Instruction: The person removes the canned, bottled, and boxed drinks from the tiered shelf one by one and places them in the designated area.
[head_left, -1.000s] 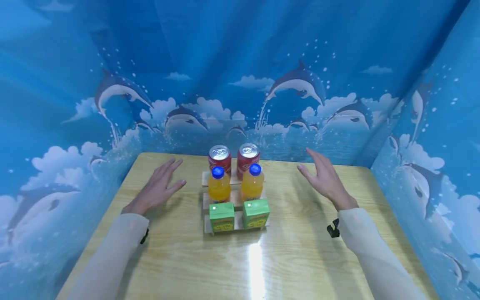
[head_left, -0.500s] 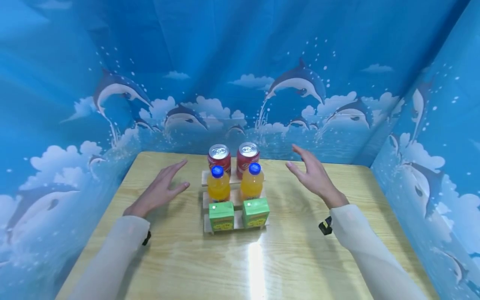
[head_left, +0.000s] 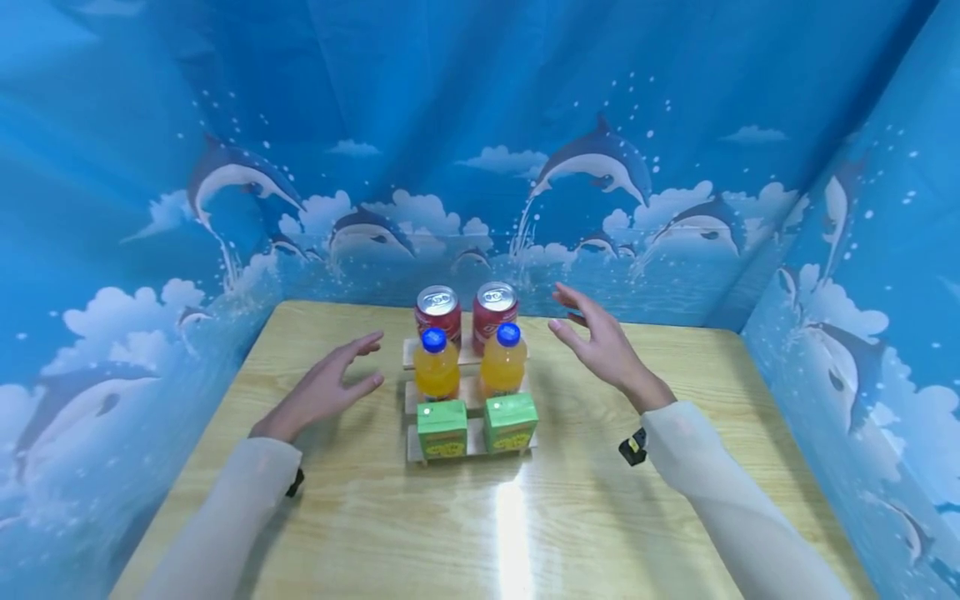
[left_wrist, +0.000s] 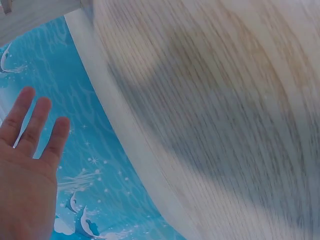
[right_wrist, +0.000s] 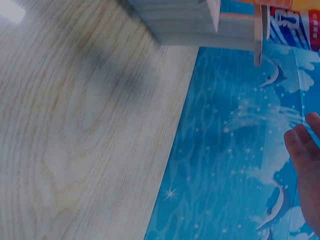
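1. Blue dolphin cloth (head_left: 420, 108) behind a wooden table (head_left: 360, 517).
2. Left hand (head_left: 324, 389) loose, thumb and fingers apart, near a stepped rack (head_left: 476, 438); palm shown only in the left wrist view.
3. On that rack: two red cans (head_left: 492, 315) at the back, partly hidden by two orange bottles (head_left: 503, 367), then two green boxes (head_left: 442, 429) in front.
4. Right hand (head_left: 602, 348) loose too, thumb and fingers apart, near the right can; blue-and-white print (right_wrist: 287, 29) only in the right wrist view.
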